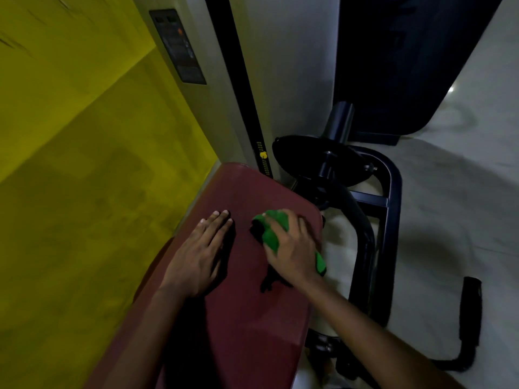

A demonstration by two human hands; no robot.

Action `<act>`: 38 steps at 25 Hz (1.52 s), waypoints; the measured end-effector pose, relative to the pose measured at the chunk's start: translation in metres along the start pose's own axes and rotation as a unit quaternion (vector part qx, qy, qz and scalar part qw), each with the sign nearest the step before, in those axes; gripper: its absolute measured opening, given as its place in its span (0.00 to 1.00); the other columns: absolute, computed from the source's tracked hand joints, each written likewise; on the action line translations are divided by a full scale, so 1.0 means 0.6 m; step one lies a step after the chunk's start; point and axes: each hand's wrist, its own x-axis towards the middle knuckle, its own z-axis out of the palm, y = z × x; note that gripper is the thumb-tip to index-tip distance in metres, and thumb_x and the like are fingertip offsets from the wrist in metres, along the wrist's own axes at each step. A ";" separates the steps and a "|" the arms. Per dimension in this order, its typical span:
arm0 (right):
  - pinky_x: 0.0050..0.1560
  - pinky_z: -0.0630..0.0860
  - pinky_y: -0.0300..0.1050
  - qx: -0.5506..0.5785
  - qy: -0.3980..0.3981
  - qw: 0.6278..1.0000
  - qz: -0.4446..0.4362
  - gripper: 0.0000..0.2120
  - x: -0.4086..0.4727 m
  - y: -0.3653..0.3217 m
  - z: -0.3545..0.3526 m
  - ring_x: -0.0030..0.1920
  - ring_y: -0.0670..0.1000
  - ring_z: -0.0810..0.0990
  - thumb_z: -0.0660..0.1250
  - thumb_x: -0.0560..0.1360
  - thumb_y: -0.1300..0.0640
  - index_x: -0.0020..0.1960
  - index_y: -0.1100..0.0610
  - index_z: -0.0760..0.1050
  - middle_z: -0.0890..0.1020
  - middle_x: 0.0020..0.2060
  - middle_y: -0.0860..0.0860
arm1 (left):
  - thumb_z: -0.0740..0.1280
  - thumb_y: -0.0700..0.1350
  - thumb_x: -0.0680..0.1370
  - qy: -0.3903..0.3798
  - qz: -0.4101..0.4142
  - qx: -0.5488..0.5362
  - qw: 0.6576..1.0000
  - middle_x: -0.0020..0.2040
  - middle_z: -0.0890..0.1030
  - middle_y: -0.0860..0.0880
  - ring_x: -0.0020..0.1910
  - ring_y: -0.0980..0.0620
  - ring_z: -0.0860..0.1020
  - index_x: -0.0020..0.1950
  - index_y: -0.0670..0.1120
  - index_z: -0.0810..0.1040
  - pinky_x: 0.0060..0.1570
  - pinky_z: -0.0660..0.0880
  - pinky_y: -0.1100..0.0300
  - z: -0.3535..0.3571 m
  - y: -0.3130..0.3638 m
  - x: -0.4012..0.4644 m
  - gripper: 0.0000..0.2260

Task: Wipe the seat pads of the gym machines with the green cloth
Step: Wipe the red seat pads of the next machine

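- Nearest, the two bare forearms reach forward over the maroon seat pad (241, 318), which runs from the bottom of the view up and away toward the wall
- The left hand (198, 256) lies flat on the pad, fingers straight and together, grasping nothing; it looks to be bracing the person
- Just beside it, the right hand (292, 248) presses down on the bunched green cloth (273, 230), fingers curled over the wad, near the pad's right edge; a tail of the cloth hangs past that edge
- Judged from this, the wiping of this pad is under way, toward its far end
- The next move calls for sweeping the cloth across to the far left corner, keeping it flat on the pad
- Beyond stand the dark machine frame (391, 203), the pale upright column (238, 108) and the yellow wall (84, 122)
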 end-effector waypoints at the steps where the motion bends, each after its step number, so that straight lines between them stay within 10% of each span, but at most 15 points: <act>1: 0.44 0.78 0.51 -0.010 0.000 0.998 0.057 0.23 0.028 0.028 -0.005 0.53 0.59 0.74 0.70 0.69 0.53 0.64 0.52 0.74 0.72 0.59 0.57 | 0.52 0.45 0.79 0.002 -0.003 0.001 1.000 0.73 0.65 0.41 0.73 0.46 0.60 0.73 0.39 0.65 0.73 0.51 0.55 -0.001 0.001 0.002 0.23; 4: 0.50 0.76 0.55 -0.026 -0.015 0.977 0.209 0.22 0.086 0.070 -0.014 0.57 0.61 0.71 0.68 0.72 0.53 0.65 0.55 0.72 0.69 0.62 0.59 | 0.53 0.45 0.79 0.005 -0.006 -0.003 1.000 0.74 0.65 0.42 0.74 0.48 0.59 0.73 0.39 0.64 0.73 0.51 0.55 0.000 0.005 0.000 0.23; 10: 0.41 0.78 0.47 -0.010 -0.030 0.997 -0.069 0.27 -0.007 -0.001 0.009 0.51 0.57 0.75 0.67 0.67 0.50 0.66 0.49 0.72 0.73 0.61 0.56 | 0.52 0.47 0.80 0.000 -0.013 0.002 1.000 0.75 0.62 0.43 0.74 0.47 0.59 0.74 0.40 0.63 0.73 0.50 0.56 0.007 -0.006 0.065 0.24; 15: 0.43 0.79 0.51 0.016 0.004 0.999 0.052 0.23 0.122 0.049 0.003 0.53 0.58 0.75 0.71 0.67 0.53 0.62 0.51 0.75 0.73 0.58 0.55 | 0.49 0.49 0.80 0.011 -0.057 0.012 0.998 0.76 0.61 0.42 0.75 0.46 0.59 0.75 0.39 0.60 0.73 0.49 0.57 0.016 -0.006 0.122 0.25; 22: 0.42 0.69 0.44 0.330 -0.339 0.870 0.143 0.06 0.360 0.029 0.002 0.43 0.52 0.78 0.71 0.70 0.55 0.38 0.52 0.75 0.78 0.38 0.50 | 0.53 0.48 0.79 0.017 -0.075 -0.033 0.996 0.71 0.67 0.35 0.71 0.40 0.65 0.72 0.34 0.64 0.69 0.65 0.45 0.018 -0.014 0.179 0.26; 27: 0.47 0.69 0.43 0.380 -0.448 0.796 0.148 0.14 0.419 0.037 0.065 0.48 0.53 0.76 0.71 0.72 0.57 0.55 0.61 0.75 0.76 0.46 0.55 | 0.56 0.47 0.79 0.031 -0.080 -0.066 0.994 0.68 0.70 0.36 0.71 0.41 0.66 0.70 0.34 0.67 0.67 0.68 0.45 0.022 -0.015 0.183 0.24; 30: 0.50 0.73 0.40 0.369 -0.437 0.802 0.172 0.21 0.377 0.110 0.062 0.47 0.48 0.78 0.73 0.69 0.54 0.58 0.62 0.75 0.78 0.45 0.49 | 0.57 0.47 0.80 0.038 -0.079 -0.066 0.994 0.69 0.70 0.37 0.71 0.42 0.66 0.70 0.35 0.68 0.65 0.69 0.45 0.024 -0.017 0.182 0.23; 34: 0.42 0.71 0.36 0.381 -0.420 0.811 0.142 0.01 0.354 0.129 0.044 0.38 0.43 0.78 0.68 0.75 0.63 0.45 0.60 0.77 0.80 0.34 0.45 | 0.57 0.46 0.79 0.045 -0.084 -0.058 0.994 0.68 0.70 0.37 0.70 0.42 0.66 0.69 0.34 0.68 0.66 0.69 0.45 0.024 -0.015 0.187 0.23; 38: 0.44 0.69 0.42 0.396 -0.425 0.807 0.106 0.11 0.404 0.042 0.041 0.44 0.49 0.77 0.68 0.74 0.60 0.55 0.63 0.76 0.78 0.42 0.52 | 0.57 0.47 0.79 0.036 -0.076 -0.055 0.995 0.69 0.69 0.37 0.71 0.41 0.65 0.71 0.35 0.66 0.66 0.68 0.44 0.025 -0.016 0.183 0.24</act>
